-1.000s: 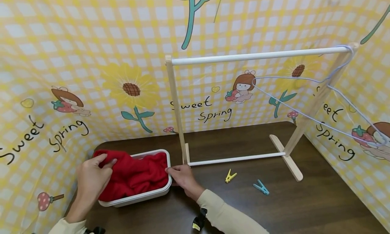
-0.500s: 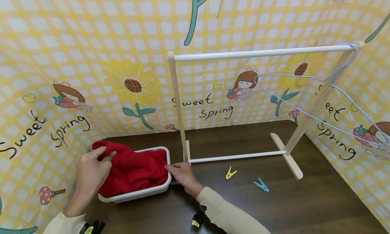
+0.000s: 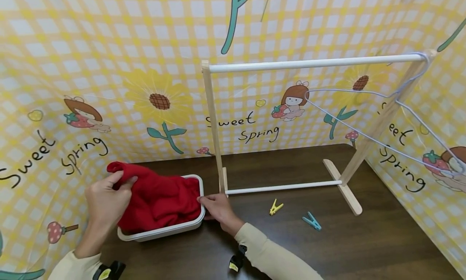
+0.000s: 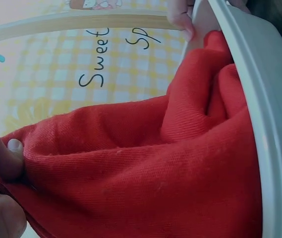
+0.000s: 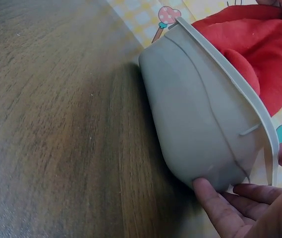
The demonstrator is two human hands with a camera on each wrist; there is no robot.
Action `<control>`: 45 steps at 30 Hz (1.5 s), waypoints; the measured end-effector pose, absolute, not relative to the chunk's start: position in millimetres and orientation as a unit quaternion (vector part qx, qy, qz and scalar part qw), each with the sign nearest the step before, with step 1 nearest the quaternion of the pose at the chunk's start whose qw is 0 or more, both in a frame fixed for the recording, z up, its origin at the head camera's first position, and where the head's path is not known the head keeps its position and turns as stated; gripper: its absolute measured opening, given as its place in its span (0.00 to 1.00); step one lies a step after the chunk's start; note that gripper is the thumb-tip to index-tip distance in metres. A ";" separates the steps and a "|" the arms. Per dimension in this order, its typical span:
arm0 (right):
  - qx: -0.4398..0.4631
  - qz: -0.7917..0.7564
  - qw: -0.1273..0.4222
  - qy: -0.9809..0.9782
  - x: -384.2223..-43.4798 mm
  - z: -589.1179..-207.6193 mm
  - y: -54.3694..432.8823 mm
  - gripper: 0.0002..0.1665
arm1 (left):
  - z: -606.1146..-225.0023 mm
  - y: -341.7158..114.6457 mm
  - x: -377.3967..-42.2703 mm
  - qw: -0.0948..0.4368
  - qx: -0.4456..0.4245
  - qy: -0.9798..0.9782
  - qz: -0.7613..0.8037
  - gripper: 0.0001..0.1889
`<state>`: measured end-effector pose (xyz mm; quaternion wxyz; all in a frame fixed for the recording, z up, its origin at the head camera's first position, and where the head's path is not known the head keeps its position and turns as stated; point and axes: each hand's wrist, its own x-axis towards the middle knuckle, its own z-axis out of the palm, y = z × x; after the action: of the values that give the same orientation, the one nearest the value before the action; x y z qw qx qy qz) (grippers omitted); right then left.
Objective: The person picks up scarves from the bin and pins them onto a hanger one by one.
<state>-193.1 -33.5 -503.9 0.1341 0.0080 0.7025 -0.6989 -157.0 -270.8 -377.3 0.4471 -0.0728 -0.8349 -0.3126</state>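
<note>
A piece of red knit cloth [image 3: 160,199] lies bunched in a white plastic tub [image 3: 164,233] at the left of the table. My left hand [image 3: 107,201] pinches the cloth's upper left end between thumb and fingers and holds it raised above the rim. In the left wrist view the red fabric [image 4: 145,168] stretches from the fingertips back into the tub. At the tub's right end, my right hand [image 3: 220,210] grips the rim, thumb on top. From the right wrist view, its fingers [image 5: 212,198] rest against the tub's outer wall [image 5: 195,114], low down.
A wooden rack with a white top bar [image 3: 313,64] stands at the back right. From the bar's right end hangs a light purple hanger [image 3: 346,120]. Yellow [image 3: 275,207] and blue [image 3: 312,221] clothespins lie on the brown table [image 3: 364,247]. Patterned cloth walls surround it.
The left hand has lifted the end of the red cloth slightly higher, with more of it drawn up over the tub's back left rim. The right hand keeps its grip on the rim.
</note>
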 end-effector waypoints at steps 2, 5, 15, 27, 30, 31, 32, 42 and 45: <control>0.009 -0.702 0.133 0.700 -192.9 -503.8 -32.8 0.17 | -375.4 -269.3 -157.2 0.449 -0.075 -0.832 -0.317 0.22; 0.005 -0.703 0.134 0.698 -193.1 -503.8 -32.0 0.17 | -372.9 -267.2 -156.8 0.454 -0.075 -0.826 -0.326 0.20; 0.001 -0.705 0.141 0.695 -193.7 -505.5 -31.8 0.17 | -362.3 -260.4 -152.1 0.460 -0.066 -0.816 -0.344 0.17; 0.003 -0.703 0.141 0.697 -192.5 -506.1 -31.7 0.17 | -354.8 -257.5 -148.4 0.468 -0.068 -0.810 -0.347 0.09; 0.004 -0.703 0.140 0.698 -193.2 -506.3 -31.9 0.17 | -351.6 -256.6 -146.4 0.462 -0.068 -0.809 -0.356 0.07; 0.005 -0.703 0.139 0.698 -193.4 -506.2 -32.0 0.17 | -350.7 -256.3 -145.8 0.462 -0.070 -0.809 -0.358 0.07; 0.006 -0.702 0.139 0.698 -193.5 -506.2 -32.0 0.17 | -349.7 -255.9 -145.3 0.462 -0.070 -0.808 -0.359 0.07; 0.004 -0.709 0.141 0.691 -192.4 -506.4 -32.6 0.18 | -344.3 -254.9 -146.8 0.466 -0.066 -0.800 -0.372 0.12; 0.003 -0.710 0.140 0.690 -191.9 -507.1 -32.8 0.18 | -342.2 -254.5 -147.0 0.467 -0.071 -0.801 -0.368 0.14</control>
<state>-191.9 -32.8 -507.1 0.1405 0.0034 0.6898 -0.7102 -147.0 -254.5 -342.2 0.4673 -0.0708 -0.8008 -0.3679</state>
